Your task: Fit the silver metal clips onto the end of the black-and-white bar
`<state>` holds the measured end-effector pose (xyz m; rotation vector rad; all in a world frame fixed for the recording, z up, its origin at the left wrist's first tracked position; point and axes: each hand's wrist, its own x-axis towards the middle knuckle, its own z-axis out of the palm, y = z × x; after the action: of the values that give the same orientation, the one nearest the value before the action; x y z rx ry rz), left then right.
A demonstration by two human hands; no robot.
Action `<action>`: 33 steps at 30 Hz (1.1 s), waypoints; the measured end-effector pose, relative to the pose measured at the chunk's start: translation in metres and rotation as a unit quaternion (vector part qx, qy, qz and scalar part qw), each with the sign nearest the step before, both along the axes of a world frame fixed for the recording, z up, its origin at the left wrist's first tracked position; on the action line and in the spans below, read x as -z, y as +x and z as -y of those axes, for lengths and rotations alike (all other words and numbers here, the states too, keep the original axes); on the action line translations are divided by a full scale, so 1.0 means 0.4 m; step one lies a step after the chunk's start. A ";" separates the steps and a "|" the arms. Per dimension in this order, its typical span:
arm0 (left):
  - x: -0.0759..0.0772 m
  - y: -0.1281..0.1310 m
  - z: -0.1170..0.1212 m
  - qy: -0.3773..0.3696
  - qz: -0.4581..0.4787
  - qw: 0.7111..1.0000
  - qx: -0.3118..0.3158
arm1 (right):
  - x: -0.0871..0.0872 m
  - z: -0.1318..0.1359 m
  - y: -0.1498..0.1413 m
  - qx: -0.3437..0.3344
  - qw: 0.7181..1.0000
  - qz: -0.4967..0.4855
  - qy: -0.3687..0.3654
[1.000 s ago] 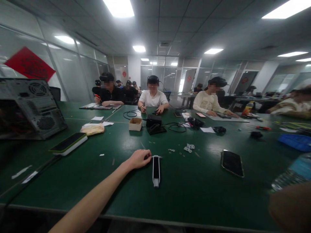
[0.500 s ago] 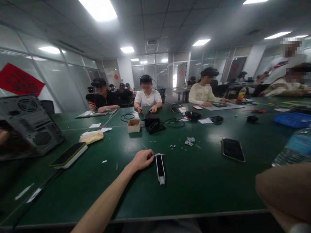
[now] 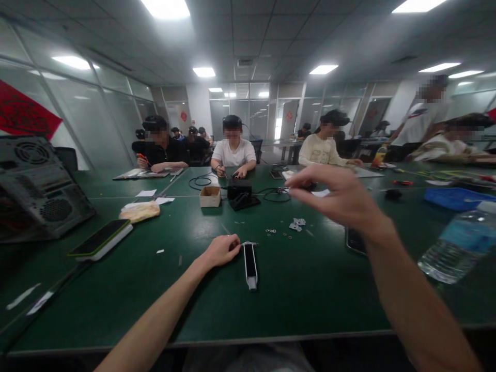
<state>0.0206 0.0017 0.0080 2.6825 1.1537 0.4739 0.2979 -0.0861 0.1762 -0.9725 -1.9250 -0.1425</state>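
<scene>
My left hand (image 3: 223, 250) rests on the green table (image 3: 302, 294), fingers curled closed at the left end of a thin crossbar. That bar tops a narrow black device with a pale frame (image 3: 250, 264), which lies pointing towards me. My right hand (image 3: 333, 196) is raised above the table, thumb and fingers bent with a small gap between their tips; nothing shows in it. Several small rings (image 3: 270, 231) and small silvery pieces (image 3: 297, 224) lie beyond the device. A dark phone (image 3: 354, 242) is partly hidden behind my right forearm.
A clear water bottle (image 3: 457, 245) and a blue tray (image 3: 457, 199) stand right. Left are a computer case (image 3: 42, 181) and a green-edged device (image 3: 101, 240). A small box (image 3: 210, 197) and a black stand (image 3: 240, 194) stand ahead. People sit across the table.
My right hand has risen from the lower right corner and swung in over the table, across the phone. My left hand stays at the narrow device. The view has shifted slightly.
</scene>
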 end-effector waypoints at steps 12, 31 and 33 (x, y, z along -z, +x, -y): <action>-0.018 0.000 0.007 -0.022 -0.005 1.000 -0.004 | 0.338 -0.205 0.056 0.180 0.859 0.268 -0.398; 0.005 -0.007 -0.009 -0.035 0.001 0.999 -0.007 | 0.363 -0.222 0.075 0.215 0.815 0.255 -0.474; 0.002 -0.006 -0.008 -0.036 0.007 0.999 -0.006 | 0.356 -0.215 0.074 0.209 0.825 0.256 -0.459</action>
<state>0.0182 0.0048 0.0073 2.6088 1.1616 0.4434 0.3274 0.0000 0.0338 -2.1864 -2.2486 0.3571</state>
